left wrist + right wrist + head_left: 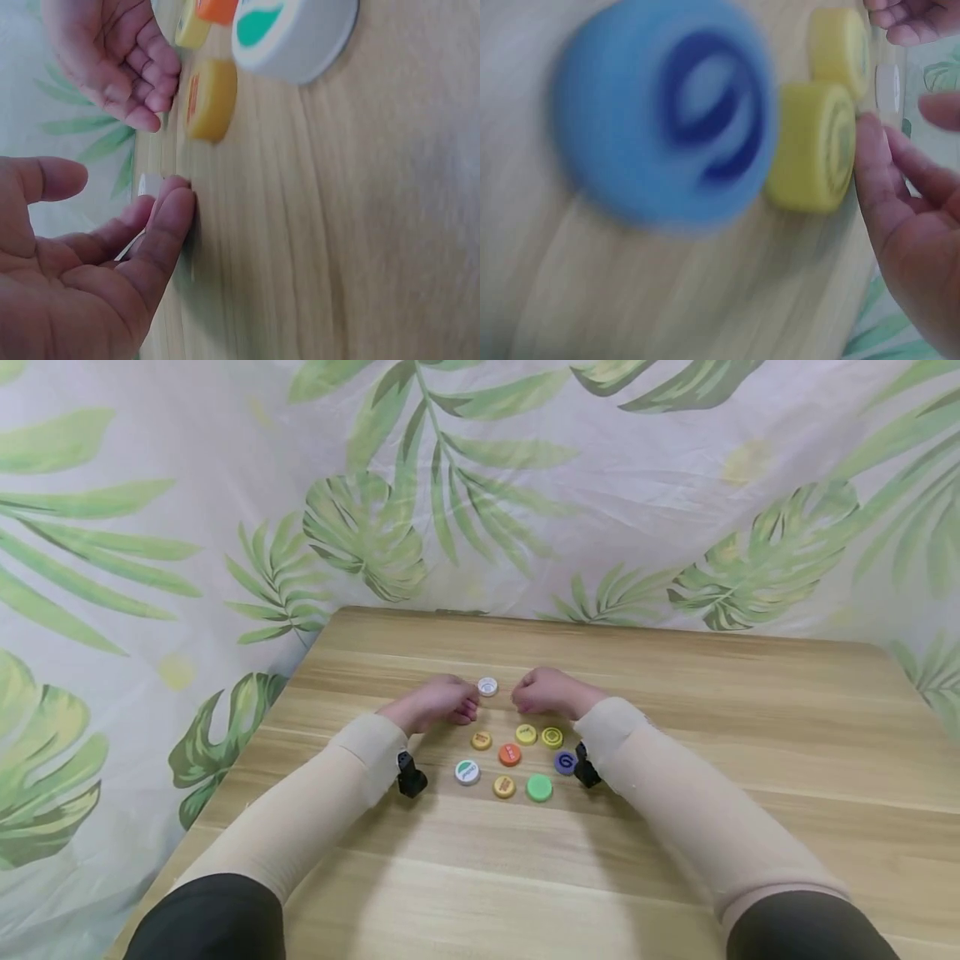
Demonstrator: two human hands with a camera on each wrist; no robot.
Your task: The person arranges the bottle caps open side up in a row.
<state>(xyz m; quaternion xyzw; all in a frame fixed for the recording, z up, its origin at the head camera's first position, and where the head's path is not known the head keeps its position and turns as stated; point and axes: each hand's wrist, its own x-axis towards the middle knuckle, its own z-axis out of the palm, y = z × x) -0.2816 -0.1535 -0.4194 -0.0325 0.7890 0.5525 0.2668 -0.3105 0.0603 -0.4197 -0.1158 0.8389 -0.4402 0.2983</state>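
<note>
A white bottle cap (pixel 487 687) lies on the table between my two hands, farther from me than the other caps. Just left of it is my left hand (pixel 446 700), its fingers loosely bent and the thumb apart from them in the left wrist view. My right hand (pixel 551 692) rests low to the right of the white cap, with a gap between; the right wrist view shows its thumb away from the fingers. Neither hand holds anything. Nearest the right hand are two yellow caps (pixel 814 146); an orange-yellow cap (pixel 211 100) is close to the left hand.
Nearer me on the wooden table (pixel 465 877) lie a red-orange cap (pixel 510 754), a white-and-green cap (pixel 467 772), another orange-yellow cap (pixel 504 787), a green cap (pixel 539 788) and a blue cap (pixel 565 763) beside the right wrist camera. A leaf-patterned cloth (pixel 480 485) hangs behind.
</note>
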